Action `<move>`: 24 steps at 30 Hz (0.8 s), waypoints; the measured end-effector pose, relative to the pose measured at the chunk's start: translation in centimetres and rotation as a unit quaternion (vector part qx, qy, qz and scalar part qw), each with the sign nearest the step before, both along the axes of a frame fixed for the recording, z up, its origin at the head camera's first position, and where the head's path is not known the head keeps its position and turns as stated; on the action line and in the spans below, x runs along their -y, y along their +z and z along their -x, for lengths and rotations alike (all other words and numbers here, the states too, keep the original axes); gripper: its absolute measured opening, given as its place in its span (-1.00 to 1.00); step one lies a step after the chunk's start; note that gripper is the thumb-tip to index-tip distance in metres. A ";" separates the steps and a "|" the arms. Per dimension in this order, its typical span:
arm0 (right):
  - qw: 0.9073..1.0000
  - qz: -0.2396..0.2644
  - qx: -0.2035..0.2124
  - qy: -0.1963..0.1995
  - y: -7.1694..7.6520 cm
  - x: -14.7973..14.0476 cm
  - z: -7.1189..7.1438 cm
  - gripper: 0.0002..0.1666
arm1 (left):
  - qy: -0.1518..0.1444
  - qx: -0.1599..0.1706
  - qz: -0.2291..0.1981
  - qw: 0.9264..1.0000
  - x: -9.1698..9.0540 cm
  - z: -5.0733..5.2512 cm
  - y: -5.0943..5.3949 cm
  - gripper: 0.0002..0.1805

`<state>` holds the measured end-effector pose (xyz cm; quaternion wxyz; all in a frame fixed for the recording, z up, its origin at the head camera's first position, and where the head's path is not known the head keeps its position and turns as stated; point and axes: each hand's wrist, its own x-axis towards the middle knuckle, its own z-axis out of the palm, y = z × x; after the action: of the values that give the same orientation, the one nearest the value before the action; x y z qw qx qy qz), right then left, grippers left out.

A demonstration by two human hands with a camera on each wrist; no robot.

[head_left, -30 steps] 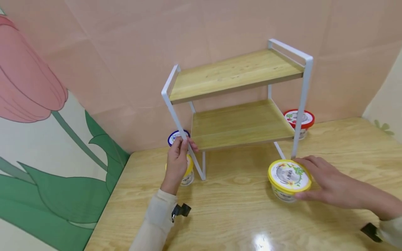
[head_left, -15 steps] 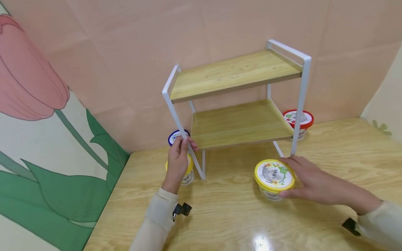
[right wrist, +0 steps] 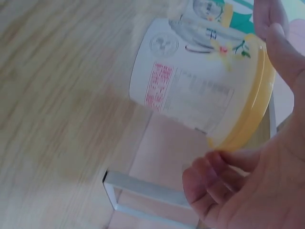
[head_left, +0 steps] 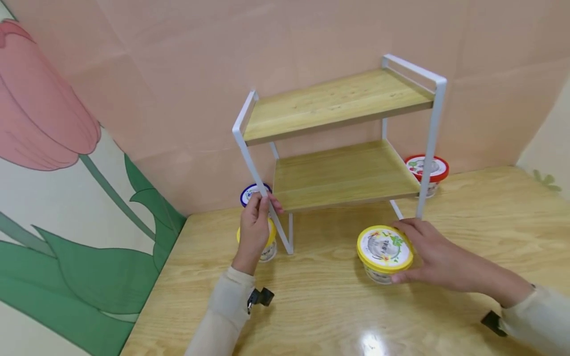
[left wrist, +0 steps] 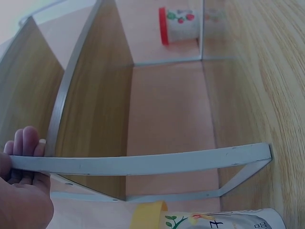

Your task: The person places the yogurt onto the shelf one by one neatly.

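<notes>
A two-tier wooden shelf rack (head_left: 338, 170) with white metal frames stands near the back wall. My left hand (head_left: 253, 232) grips its left front leg (left wrist: 143, 164), thumb and fingers around the metal at lower-board height. In front of the rack's right side, my right hand (head_left: 438, 257) holds a paper tub (head_left: 384, 247) with a yellow lid, thumb and fingers at the lid's rim. In the right wrist view the tub's printed side (right wrist: 190, 86) faces the camera. Whether its base touches the table cannot be told.
A second yellow-lidded tub (head_left: 269, 251) stands left of the rack, partly behind my left hand. Beyond it is a blue-lidded tub (head_left: 255, 192). A red-lidded tub (head_left: 427, 169) stands behind the right front leg. The table (head_left: 325, 316) meets the pink wall (head_left: 187, 99).
My right hand has moved left with the yellow-lidded tub, closer to the rack's middle, slowing in the last half second. The left hand keeps its grip on the leg.
</notes>
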<state>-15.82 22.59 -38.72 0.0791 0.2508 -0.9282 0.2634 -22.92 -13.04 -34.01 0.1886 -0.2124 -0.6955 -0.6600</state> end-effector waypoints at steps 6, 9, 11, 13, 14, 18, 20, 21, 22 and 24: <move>0.999 0.012 -0.024 -0.028 0.0 0.5 -0.7 0.25 | 0.004 0.010 -0.001 1.000 -0.4 0.0 0.0 -0.69; 0.999 0.017 -0.029 -0.040 -0.1 0.8 -0.8 0.24 | 0.006 0.011 -0.002 1.000 -0.5 0.0 0.0 -0.69; 0.998 0.021 -0.027 -0.047 -0.1 1.0 -0.8 0.22 | 0.008 0.011 -0.001 1.000 -0.6 0.0 0.0 -0.68; 0.998 0.026 -0.025 -0.049 -0.2 1.1 -0.8 0.21 | 0.011 0.010 0.000 1.000 -0.6 -0.1 0.0 -0.68; 0.998 0.028 -0.023 -0.048 -0.3 1.2 -0.8 0.21 | 0.013 0.010 0.000 1.000 -0.6 -0.1 0.0 -0.68; 0.998 0.031 -0.028 -0.045 -0.5 1.1 -0.8 0.20 | 0.014 0.007 0.003 1.000 -0.6 -0.2 0.0 -0.69; 0.998 0.029 -0.034 -0.041 -0.6 1.0 -0.8 0.20 | 0.012 0.006 0.003 1.000 -0.6 -0.2 0.0 -0.68; 0.998 0.028 -0.036 -0.040 -0.6 1.0 -0.7 0.20 | 0.011 0.005 0.003 1.000 -0.6 -0.2 0.0 -0.68; 0.998 0.028 -0.038 -0.039 -0.6 0.9 -0.7 0.19 | 0.010 0.005 0.003 1.000 -0.6 -0.2 0.0 -0.67; 0.998 0.028 -0.035 -0.038 -0.6 0.8 -0.7 0.19 | 0.009 0.004 0.001 1.000 -0.6 -0.1 0.0 -0.67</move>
<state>-15.16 21.78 -39.29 0.1284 0.2224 -0.9258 0.2773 -22.77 -12.39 -34.02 0.1913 -0.2041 -0.6987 -0.6585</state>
